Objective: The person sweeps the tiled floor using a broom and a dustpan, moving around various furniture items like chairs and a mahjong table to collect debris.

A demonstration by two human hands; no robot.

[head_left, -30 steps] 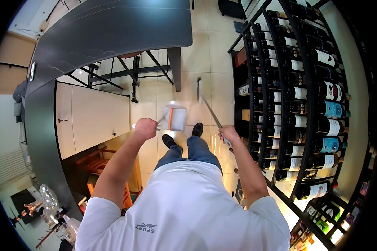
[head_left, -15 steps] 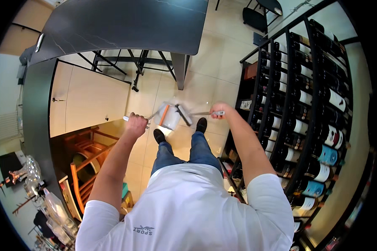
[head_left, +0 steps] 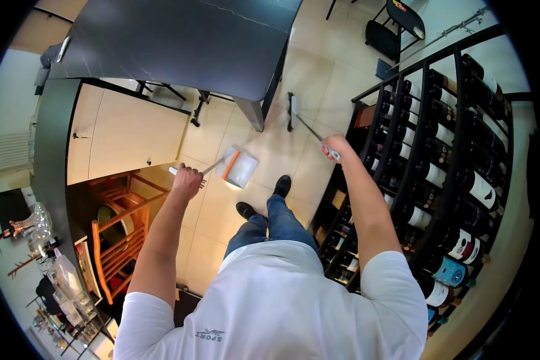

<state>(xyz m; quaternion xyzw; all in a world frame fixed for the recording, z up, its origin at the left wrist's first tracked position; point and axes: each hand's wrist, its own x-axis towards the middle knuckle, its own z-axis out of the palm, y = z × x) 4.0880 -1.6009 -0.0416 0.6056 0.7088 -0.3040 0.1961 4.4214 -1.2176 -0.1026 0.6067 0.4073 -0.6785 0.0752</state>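
My left hand [head_left: 188, 182] is closed round the handle of a long-handled dustpan [head_left: 241, 169]. The pan is pale grey with an orange strip and rests at floor level ahead of my shoes. My right hand [head_left: 335, 148] grips the light grey end of a broom [head_left: 293, 112]. Its dark shaft slants forward and left to a narrow head with dark bristles, near the leg of the dark table. A wide gap of tiled floor separates the broom head from the dustpan.
A black rack of wine bottles [head_left: 429, 168] lines my right side. Ahead stands a dark stone-topped table [head_left: 180, 48], with a cream cabinet [head_left: 126, 135] at left. An orange wooden chair [head_left: 123, 252] is tucked below the cabinet. A black folding chair [head_left: 384, 42] stands far right.
My right hand has swung the broom from beside the dustpan forward and right, toward the table leg. The dustpan stays nearly in place. My feet and view have shifted slightly.
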